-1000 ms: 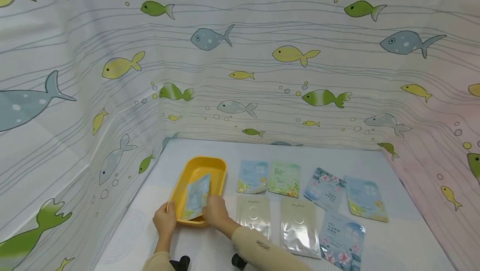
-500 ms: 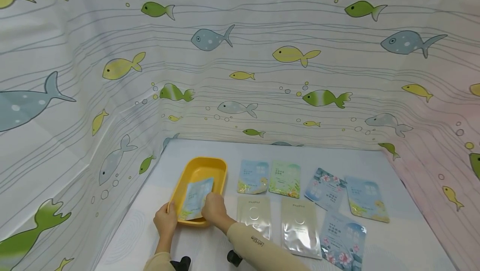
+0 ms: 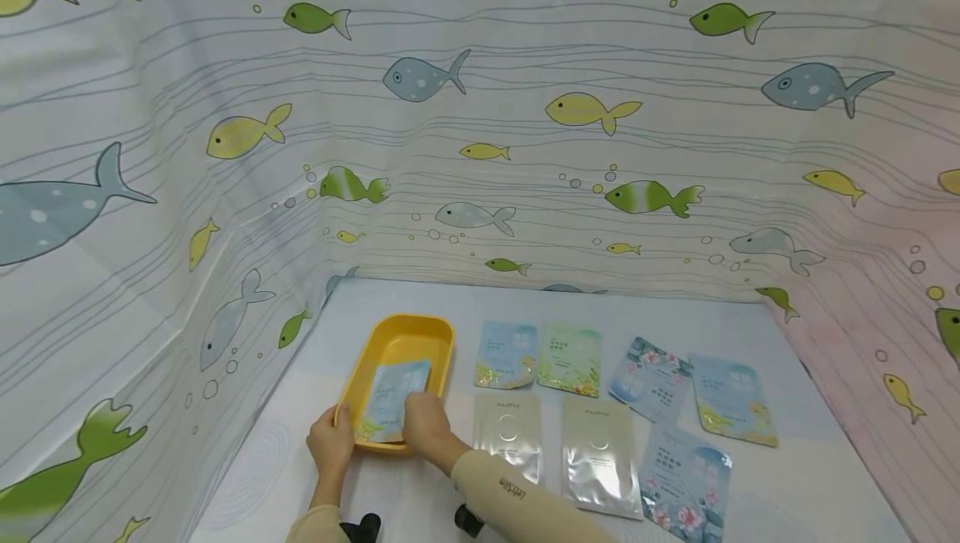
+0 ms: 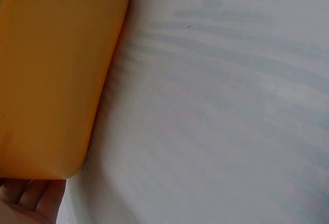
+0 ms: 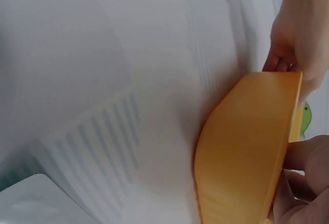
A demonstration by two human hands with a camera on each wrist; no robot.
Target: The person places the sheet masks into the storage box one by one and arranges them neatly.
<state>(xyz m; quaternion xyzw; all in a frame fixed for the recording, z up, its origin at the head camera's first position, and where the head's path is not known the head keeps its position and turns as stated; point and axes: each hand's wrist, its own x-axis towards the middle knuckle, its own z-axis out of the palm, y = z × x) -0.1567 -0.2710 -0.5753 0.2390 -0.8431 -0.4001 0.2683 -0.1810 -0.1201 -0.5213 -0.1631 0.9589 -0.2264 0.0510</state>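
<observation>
A yellow plastic tray (image 3: 405, 343) stands at the left of the table in the head view. My left hand (image 3: 331, 440) grips its near left corner, thumb over the rim. In the left wrist view the fingers (image 4: 36, 199) curl under the tray's edge. My right hand (image 3: 429, 424) reaches over the near right rim, its curled fingers pinching the right edge of a light-blue face mask packet (image 3: 393, 397). The packet lies slightly tilted in the tray, above another packet's edge. In the right wrist view the tray's side wall (image 5: 241, 147) hides the packet.
Right of the tray lie a blue packet (image 3: 506, 353) and a green packet (image 3: 570, 359). Nearer are two silver packets (image 3: 506, 434), one partly behind the right sleeve (image 3: 517, 497). Farther right, a floral packet (image 3: 651, 378), a blue one (image 3: 733, 399) and another floral one (image 3: 684, 480) lie close together.
The light-blue packet has tipped down flatter into the tray, its upper edge shifting right and toward me. My right hand has moved slightly with it; the left hand stays on the tray.
</observation>
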